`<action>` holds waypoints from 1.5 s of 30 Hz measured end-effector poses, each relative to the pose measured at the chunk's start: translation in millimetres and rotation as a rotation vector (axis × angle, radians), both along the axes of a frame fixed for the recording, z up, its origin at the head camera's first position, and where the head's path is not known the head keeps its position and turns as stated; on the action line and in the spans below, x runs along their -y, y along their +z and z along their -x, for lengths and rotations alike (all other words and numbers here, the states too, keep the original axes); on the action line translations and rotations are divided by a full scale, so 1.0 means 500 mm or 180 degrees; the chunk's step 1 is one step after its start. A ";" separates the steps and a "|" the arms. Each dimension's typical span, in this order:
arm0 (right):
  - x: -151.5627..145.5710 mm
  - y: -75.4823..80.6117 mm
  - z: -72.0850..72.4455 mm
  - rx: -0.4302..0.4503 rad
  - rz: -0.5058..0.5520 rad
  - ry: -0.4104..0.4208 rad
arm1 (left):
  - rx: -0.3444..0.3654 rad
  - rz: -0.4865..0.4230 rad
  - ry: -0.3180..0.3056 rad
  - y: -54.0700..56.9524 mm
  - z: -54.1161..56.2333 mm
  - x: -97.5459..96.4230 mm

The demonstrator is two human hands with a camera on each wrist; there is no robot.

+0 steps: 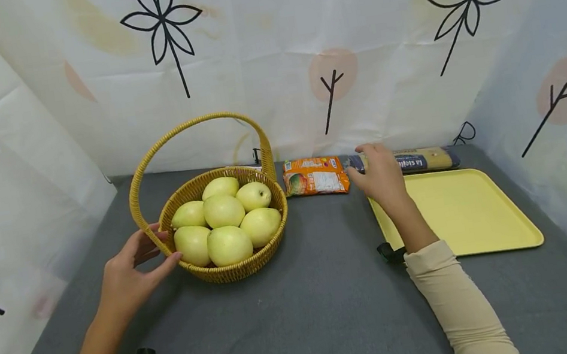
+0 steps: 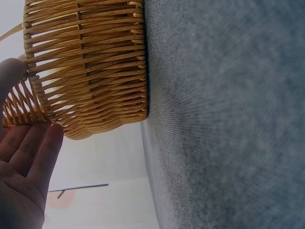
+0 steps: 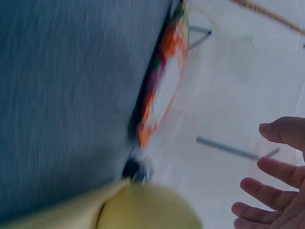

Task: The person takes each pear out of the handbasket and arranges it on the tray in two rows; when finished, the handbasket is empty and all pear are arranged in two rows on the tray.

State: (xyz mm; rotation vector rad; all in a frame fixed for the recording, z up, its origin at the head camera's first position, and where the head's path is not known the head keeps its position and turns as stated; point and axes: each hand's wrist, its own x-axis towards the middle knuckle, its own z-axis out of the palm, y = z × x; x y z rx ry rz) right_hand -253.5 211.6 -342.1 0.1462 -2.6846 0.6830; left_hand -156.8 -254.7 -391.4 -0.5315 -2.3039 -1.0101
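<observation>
A woven wicker basket (image 1: 242, 270) with a tall arched handle (image 1: 194, 123) stands at left of centre on the grey cloth. Several pale green-yellow pears (image 1: 224, 211) fill it. My left hand (image 1: 128, 274) holds the basket's left side where the handle meets the rim, thumb and fingers against the weave. In the left wrist view, the fingertips (image 2: 47, 143) touch the wickerwork. My right hand (image 1: 383, 178) hangs in the air above the yellow tray's (image 1: 457, 213) back left corner, holding nothing. Its fingers (image 3: 267, 191) are spread and slightly bent in the right wrist view.
An orange printed packet (image 1: 315, 177) lies at the back, right of the basket. Beside it a long blue-and-yellow packet (image 1: 422, 160) lies behind the tray, partly hidden by my right hand. White patterned cloth (image 1: 270, 82) rises at the back and both sides.
</observation>
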 end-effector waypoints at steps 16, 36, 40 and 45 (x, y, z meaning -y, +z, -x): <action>0.240 0.003 -0.045 0.0765 -0.0266 0.1849 | -0.0069 0.0071 0.0048 0.005 -0.013 0.004; 0.321 -0.010 -0.071 0.0900 -0.0859 0.1151 | -0.0129 0.0063 0.0031 -0.005 -0.011 0.002; 0.335 -0.009 -0.085 0.0437 -0.1216 0.1014 | -0.0144 0.0070 0.0045 -0.004 -0.010 0.002; 0.327 -0.006 -0.081 0.0357 -0.1012 0.1007 | -0.0135 0.0093 0.0026 -0.001 -0.005 -0.001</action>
